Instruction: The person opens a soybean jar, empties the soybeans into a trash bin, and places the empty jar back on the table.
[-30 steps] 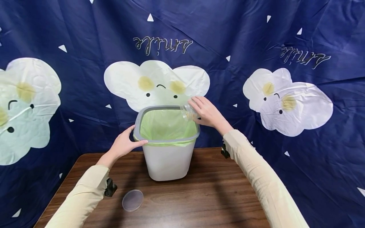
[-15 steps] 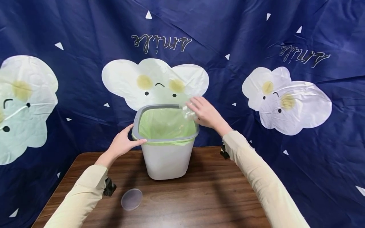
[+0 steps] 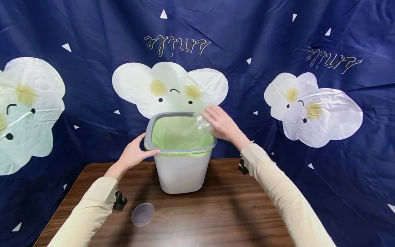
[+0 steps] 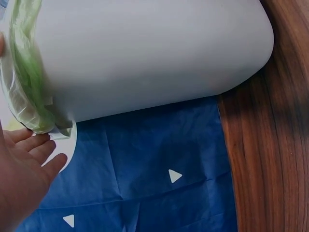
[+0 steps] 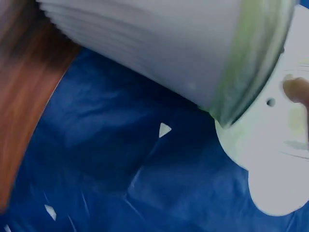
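A white trash bin [image 3: 182, 175] with a grey rim and a light green bin liner [image 3: 172, 133] stands upright on the table. My left hand [image 3: 132, 154] holds the rim's near left corner, thumb at the front and fingers along the left side. Over the right side of the opening, my right hand [image 3: 221, 124] grips a clear plastic jar [image 3: 202, 123], tilted with its mouth toward the bin; both look blurred. A round translucent lid [image 3: 143, 214] lies on the table, left of the bin. The right wrist view shows just one blurred fingertip [image 5: 295, 90] of that hand.
The brown wooden table [image 3: 222, 212] ends just behind the bin. A dark blue curtain [image 3: 247, 31] printed with white clouds hangs behind and on both sides. Black wrist cameras sit at both sleeves.
Pale bits visible in the jar a second ago, then below it inside the bin, no longer show. The right hand and jar have shifted slightly in a blur. The left hand stays on the rim.
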A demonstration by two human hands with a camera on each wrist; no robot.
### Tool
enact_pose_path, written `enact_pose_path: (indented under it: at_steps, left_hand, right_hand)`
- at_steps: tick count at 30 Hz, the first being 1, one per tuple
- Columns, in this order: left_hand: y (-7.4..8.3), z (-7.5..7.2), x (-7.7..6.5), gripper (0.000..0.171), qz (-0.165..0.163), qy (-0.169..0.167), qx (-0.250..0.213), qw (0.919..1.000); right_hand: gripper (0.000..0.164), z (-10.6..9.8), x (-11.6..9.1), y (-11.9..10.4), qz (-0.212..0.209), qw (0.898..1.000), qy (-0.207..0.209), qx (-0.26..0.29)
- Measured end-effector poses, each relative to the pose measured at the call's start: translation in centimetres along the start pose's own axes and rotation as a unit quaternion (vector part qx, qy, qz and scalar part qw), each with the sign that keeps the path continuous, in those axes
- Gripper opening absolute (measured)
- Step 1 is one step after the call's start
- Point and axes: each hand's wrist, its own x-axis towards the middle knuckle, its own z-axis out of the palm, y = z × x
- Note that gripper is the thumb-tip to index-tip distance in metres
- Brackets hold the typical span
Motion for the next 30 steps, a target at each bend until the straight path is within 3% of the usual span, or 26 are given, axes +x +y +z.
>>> enact_pose_path:
  at_steps: [4,7,17,25,30]
  left_hand:
    - [0.0,-0.2,-0.1,0.103,-0.001,-0.002,-0.001,1.0]
    - [-0.1,-0.3,-0.2,0.103,-0.003,-0.001,0.002,1.0]
    - [0.1,-0.1,0.0,0.103,-0.002,-0.006,-0.004,1.0]
    - [0.3,-0.2,-0.1,0.103,-0.002,-0.007,-0.003,1.0]
    - [0.1,0.0,-0.1,0.104,-0.004,-0.009,-0.003,1.0]
  right_hand:
    - [0.066,0.2,0.1,-0.3,-0.018,0.999,-0.04,-0.005]
    - [0.073,0.1,0.0,-0.2,0.001,0.999,-0.042,0.001]
    - [0.079,-0.8,-1.2,0.6,0.07,0.992,0.061,0.089]
    - [0.081,-1.5,-2.4,0.3,0.086,0.989,0.077,0.096]
    - [0.082,-1.8,-3.5,0.3,0.118,0.984,0.085,0.105]
